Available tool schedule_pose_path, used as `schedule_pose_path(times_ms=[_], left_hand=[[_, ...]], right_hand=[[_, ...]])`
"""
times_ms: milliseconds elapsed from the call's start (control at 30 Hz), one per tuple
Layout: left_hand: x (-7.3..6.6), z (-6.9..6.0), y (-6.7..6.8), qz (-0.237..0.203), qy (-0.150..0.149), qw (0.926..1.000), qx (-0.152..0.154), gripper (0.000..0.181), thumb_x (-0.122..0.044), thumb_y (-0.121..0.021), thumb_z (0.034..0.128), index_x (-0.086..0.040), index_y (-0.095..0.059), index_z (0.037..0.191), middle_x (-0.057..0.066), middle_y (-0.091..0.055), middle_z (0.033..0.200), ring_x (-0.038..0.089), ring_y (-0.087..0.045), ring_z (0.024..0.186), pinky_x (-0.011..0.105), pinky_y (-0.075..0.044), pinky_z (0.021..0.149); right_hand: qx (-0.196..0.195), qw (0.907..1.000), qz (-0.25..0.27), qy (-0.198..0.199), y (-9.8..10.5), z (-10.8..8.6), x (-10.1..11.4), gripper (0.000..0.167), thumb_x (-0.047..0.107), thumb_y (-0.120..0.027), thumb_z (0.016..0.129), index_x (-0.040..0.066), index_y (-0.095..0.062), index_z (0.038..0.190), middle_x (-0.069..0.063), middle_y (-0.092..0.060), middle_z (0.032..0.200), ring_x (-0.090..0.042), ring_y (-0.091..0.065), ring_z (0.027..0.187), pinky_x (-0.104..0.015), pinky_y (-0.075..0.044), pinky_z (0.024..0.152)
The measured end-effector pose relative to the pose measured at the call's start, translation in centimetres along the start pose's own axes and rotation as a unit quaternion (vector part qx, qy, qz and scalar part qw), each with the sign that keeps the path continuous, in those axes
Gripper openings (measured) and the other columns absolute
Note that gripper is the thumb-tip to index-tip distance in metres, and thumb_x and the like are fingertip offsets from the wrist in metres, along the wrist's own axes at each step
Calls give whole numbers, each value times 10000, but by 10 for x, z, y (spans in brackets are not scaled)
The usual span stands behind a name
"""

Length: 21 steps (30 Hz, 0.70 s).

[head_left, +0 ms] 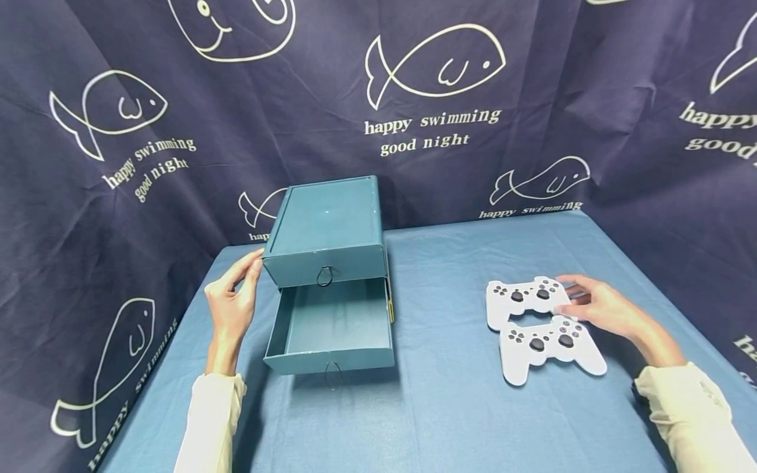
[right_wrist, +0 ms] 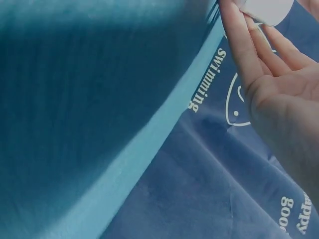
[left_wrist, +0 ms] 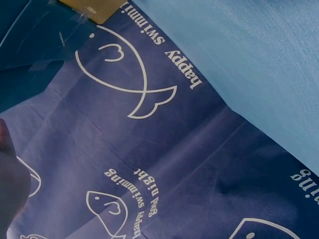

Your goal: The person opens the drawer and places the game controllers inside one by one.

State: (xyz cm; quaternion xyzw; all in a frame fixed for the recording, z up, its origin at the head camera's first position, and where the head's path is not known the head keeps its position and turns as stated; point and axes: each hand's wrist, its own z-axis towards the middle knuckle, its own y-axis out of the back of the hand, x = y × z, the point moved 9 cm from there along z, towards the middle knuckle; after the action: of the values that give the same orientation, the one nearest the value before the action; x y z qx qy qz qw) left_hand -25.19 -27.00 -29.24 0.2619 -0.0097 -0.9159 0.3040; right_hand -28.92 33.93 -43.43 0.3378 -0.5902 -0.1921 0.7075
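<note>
A teal two-drawer box (head_left: pixel 328 223) stands on the table, its lower drawer (head_left: pixel 337 322) pulled out with nothing in it. My left hand (head_left: pixel 232 302) touches the box's upper left front corner, fingers fairly straight. Two white game controllers lie at the right, one in front of the other. At the far controller (head_left: pixel 503 302), my right hand (head_left: pixel 609 314) pinches the right end between thumb and fingers, hiding its right grip. The near controller (head_left: pixel 550 348) sits just below that hand. In the right wrist view, part of a white controller (right_wrist: pixel 269 9) shows at the fingertips.
Blue cloth (head_left: pixel 449 394) covers the table. Behind and beside it hangs a dark curtain (head_left: pixel 437 171) with white fish drawings. Small wire loops, the upper handle (head_left: pixel 324 276) and lower handle (head_left: pixel 333 376), hang from the drawer fronts. A yellow patch (head_left: pixel 390 309) shows at the box's right side.
</note>
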Motion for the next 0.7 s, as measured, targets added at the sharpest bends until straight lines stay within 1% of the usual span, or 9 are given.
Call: schedule_pose_path(times_ms=[133, 233, 367, 433, 500, 700], left_hand=[[-5, 0, 0, -2, -9, 10000, 10, 195, 102, -702, 923, 90, -759, 1110, 232, -753, 1004, 12, -717, 914, 147, -496, 833], [-4, 0, 0, -22, 10, 10000, 18, 192, 109, -701, 920, 104, -754, 1104, 237, -751, 1002, 8, -716, 911, 147, -494, 830], [4, -1, 0, -21, 61, 10000, 15, 180, 81, -705, 934, 96, -757, 1105, 236, -752, 1002, -4, -709, 910, 142, -493, 836], [5, -2, 0, -20, 65, 10000, 5, 183, 84, -706, 932, 89, -759, 1107, 237, -752, 1000, -29, -697, 918, 140, -492, 837], [6, -2, 1, -8, 63, 10000, -4, 174, 58, -710, 942, 80, -763, 1107, 231, -754, 1000, -21, -700, 918, 139, -493, 839], [6, -1, 1, 13, 67, 10000, 1, 191, 88, -709, 929, 75, -764, 1112, 230, -753, 1010, -44, -692, 921, 139, -495, 845]], right_hand=[[6, 10000, 20, 97, -1, 1, -4, 617, 91, -801, 895, -131, -504, 1389, -272, -665, 1111, -102, -622, 916, -236, -535, 724], [9, 9998, 114, 176, -1, 2, -5, 609, 48, -802, 881, -154, -505, 1372, -231, -678, 1071, -26, -603, 874, -214, -519, 715], [21, 9993, 230, 278, -2, 4, -5, 596, 12, -798, 869, -174, -509, 1356, -187, -687, 1029, -13, -599, 843, -204, -509, 696], [44, 9991, 282, 304, -2, 6, -5, 591, 3, -798, 866, -175, -514, 1352, -169, -692, 1015, -16, -603, 833, -206, -511, 689], [99, 9990, 338, 280, -3, 7, -6, 593, 0, -796, 867, -175, -510, 1356, -162, -694, 1009, -22, -609, 830, -207, -512, 690], [207, 9991, 335, 145, -4, 10, -9, 602, 12, -793, 875, -171, -504, 1370, -142, -692, 1002, -30, -614, 832, -214, -522, 695]])
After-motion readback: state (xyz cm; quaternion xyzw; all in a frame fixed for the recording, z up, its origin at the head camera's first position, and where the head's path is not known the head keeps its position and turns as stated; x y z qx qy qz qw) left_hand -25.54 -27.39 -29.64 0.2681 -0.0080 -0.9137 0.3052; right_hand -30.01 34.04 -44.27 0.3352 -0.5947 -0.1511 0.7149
